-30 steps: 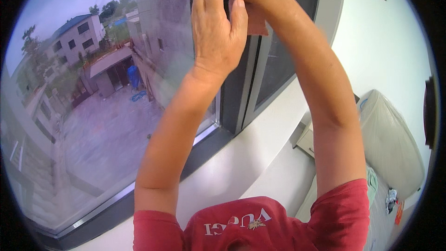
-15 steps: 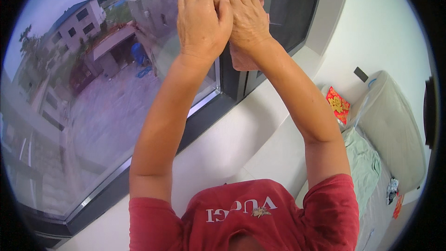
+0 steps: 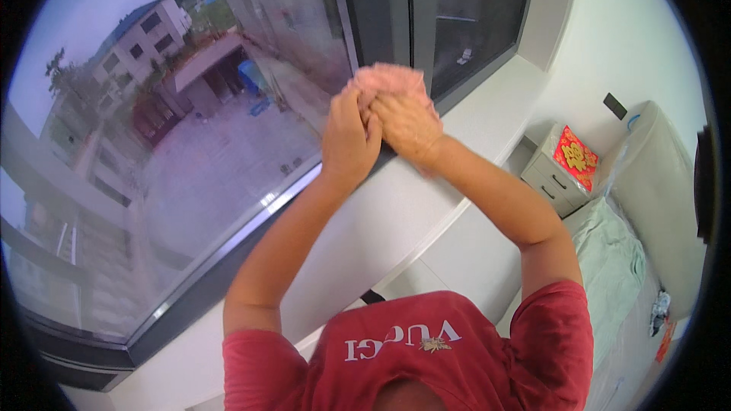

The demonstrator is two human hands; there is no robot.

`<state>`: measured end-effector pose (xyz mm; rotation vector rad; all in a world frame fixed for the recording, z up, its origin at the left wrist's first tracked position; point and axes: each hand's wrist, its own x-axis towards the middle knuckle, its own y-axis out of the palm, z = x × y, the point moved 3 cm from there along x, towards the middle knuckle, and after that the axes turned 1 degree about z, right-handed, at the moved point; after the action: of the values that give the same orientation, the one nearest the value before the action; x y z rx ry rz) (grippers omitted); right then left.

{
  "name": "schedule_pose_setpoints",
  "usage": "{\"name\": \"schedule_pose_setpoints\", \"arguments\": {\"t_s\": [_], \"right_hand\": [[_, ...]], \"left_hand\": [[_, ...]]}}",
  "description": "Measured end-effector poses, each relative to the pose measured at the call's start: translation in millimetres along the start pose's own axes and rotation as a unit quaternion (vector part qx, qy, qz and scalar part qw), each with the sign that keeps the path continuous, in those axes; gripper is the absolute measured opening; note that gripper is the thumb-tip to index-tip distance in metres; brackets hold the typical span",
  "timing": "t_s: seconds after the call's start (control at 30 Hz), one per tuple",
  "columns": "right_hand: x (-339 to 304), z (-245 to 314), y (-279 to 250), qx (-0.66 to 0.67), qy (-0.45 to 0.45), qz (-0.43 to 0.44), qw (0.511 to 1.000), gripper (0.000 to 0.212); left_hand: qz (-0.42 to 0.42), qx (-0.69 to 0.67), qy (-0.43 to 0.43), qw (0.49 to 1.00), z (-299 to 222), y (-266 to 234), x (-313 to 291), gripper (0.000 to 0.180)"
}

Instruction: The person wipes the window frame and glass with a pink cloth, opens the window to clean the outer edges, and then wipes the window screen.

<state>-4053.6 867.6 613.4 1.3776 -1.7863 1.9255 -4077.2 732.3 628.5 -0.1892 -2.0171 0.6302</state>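
A pink cloth (image 3: 392, 80) is bunched against the dark window frame (image 3: 381, 11), near its lower end by the white sill. My right hand (image 3: 411, 128) lies over the cloth with its fingers bent into it and pressing. Close beside it, my left hand (image 3: 349, 141) has its fingers curled round the cloth's left edge, its thumb next to the right hand's fingers. Part of the cloth hides beneath both hands. To the left spreads a large glass pane (image 3: 228, 152).
The white window sill (image 3: 487, 118) runs below the frame. At the right stand a drawer cabinet (image 3: 544, 175) with a red and gold packet (image 3: 576, 158) on top and a bed with a padded headboard (image 3: 655, 175) and pale green cloth (image 3: 609, 251). Outside lies a paved yard.
Both hands have moved down the window frame with the pink cloth, toward the sill. The cloth looks more bunched now, and the view has shifted slightly.
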Motion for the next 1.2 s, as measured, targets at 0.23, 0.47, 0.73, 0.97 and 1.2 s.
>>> {"name": "schedule_pose_setpoints", "arguments": {"t_s": [0.23, 0.47, 0.73, 0.97, 1.2], "right_hand": [[-44.3, 13.9, 36.7, 0.036, -0.011, 0.184, 0.982, 0.02], [-26.3, 37.1, -28.8, 0.289, 0.133, 0.085, 0.944, 0.02], [14.0, -47.6, -123.5, 0.745, 0.139, -0.309, 0.574, 0.021], [214.3, -81.9, -254.2, 0.166, 0.079, -0.476, 0.86, 0.021], [295.4, -90.5, -258.2, -0.026, -0.124, -0.479, 0.869, 0.056]], "left_hand": [[0.189, -0.094, -0.156, 0.965, 42.6, 24.6, -47.0, 0.031], [0.21, 0.071, -0.057, 0.973, 2.4, -35.5, 10.7, 0.029], [-0.154, 0.075, 0.218, 0.961, -82.8, -80.8, 166.9, 0.054], [-0.28, 0.087, 0.257, 0.921, -67.1, -44.4, 224.1, 0.061], [-0.257, -0.087, 0.299, 0.915, -52.0, -38.8, 227.3, 0.054]]}}
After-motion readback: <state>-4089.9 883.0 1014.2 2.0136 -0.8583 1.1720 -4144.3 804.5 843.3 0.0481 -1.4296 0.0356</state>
